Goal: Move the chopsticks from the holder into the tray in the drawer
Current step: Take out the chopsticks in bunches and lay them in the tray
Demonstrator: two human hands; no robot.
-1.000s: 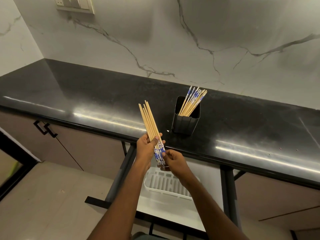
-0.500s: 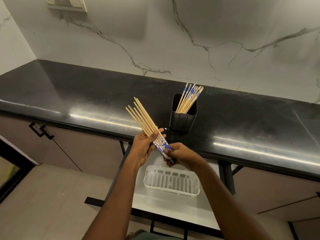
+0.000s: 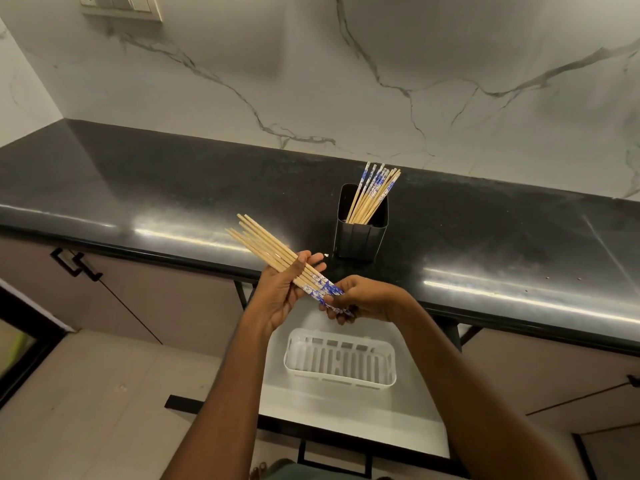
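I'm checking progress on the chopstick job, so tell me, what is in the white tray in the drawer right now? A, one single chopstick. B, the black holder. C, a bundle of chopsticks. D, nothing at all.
D: the white tray shows only its bare slotted floor, while one bundle of chopsticks is held above it by the left hand and right hand, and more stand in the black holder.
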